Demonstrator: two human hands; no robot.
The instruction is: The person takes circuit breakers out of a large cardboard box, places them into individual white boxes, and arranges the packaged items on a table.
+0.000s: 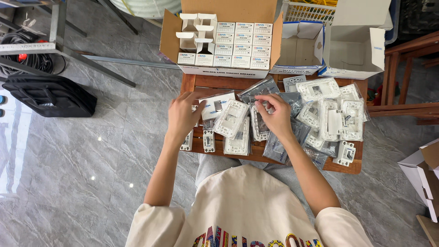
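Observation:
My left hand (183,115) rests on the left part of a low wooden table (348,165), its fingers touching a small white box (216,105). My right hand (274,114) pinches a clear plastic packet (261,89) above a pile of white wall plates. One white wall plate (231,119) lies tilted between my hands. More white wall plates (334,114) and grey plastic bags (280,147) cover the table to the right. Small white switch modules (208,141) lie near the table's front edge.
An open cardboard carton (225,43) of small white boxes stands at the table's far edge. Two open white boxes (352,50) sit to its right. A black bag (50,95) lies on the grey tiled floor at left, by a metal frame (68,50). Cardboard boxes (423,176) are at right.

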